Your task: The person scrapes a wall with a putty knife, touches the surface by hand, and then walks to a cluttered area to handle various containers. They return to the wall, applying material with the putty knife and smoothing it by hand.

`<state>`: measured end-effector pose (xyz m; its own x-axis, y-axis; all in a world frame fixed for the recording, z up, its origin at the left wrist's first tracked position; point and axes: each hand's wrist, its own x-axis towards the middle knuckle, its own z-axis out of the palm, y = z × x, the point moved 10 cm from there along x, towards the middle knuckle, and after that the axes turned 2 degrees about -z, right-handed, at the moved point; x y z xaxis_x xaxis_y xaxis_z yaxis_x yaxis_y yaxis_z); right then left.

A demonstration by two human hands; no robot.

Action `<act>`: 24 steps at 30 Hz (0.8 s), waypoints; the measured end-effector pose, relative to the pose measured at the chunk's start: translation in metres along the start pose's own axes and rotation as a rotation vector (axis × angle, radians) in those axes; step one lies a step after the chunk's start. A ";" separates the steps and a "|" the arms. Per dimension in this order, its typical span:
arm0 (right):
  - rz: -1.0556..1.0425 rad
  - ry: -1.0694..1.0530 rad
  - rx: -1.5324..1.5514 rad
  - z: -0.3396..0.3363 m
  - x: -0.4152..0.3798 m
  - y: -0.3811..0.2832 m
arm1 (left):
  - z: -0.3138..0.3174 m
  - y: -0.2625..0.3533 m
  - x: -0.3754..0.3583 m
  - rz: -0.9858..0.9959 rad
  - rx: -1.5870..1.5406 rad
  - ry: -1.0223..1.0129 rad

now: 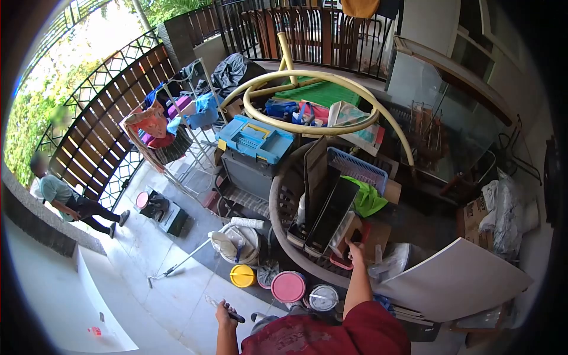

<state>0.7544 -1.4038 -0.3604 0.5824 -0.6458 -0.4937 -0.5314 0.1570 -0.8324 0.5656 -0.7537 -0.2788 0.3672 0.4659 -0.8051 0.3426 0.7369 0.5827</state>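
Note:
My left hand (225, 315) is closed around a dark-handled tool (237, 317), whose pale, shiny end sticks out past the fingers. Low at the front right, my right hand (356, 252) reaches into the big round woven chair (278, 219). Its fingers are curled beside a red tray (341, 261) and a cardboard box (377, 236); I cannot tell what they grip. Long black boxes (334, 204) lean in the chair, next to a bright green cloth (368, 198) and a blue plastic basket (358, 164).
Near my feet stand a yellow-lidded tub (242, 276), a pink-lidded bucket (288, 287) and a white bucket (242, 245). A blue-topped toolbox (254, 139) sits behind. A white board (458, 281) leans at right. Another person (59, 192) stands by the fence at left.

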 end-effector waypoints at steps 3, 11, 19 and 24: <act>0.090 -0.013 -0.168 0.004 0.000 -0.009 | -0.002 -0.002 -0.009 -0.006 -0.007 -0.005; 0.496 -0.179 -0.081 0.014 -0.007 0.023 | -0.021 -0.001 -0.008 0.029 -0.034 0.020; 0.465 -0.308 0.040 0.026 0.008 0.040 | -0.047 -0.007 -0.003 0.025 -0.086 0.074; 0.487 -0.246 0.031 0.029 0.035 0.062 | -0.053 -0.008 -0.001 0.028 -0.105 0.060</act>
<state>0.7594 -1.3953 -0.4364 0.4019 -0.2999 -0.8652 -0.7596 0.4184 -0.4979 0.5163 -0.7344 -0.2883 0.3214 0.5132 -0.7958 0.2396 0.7690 0.5927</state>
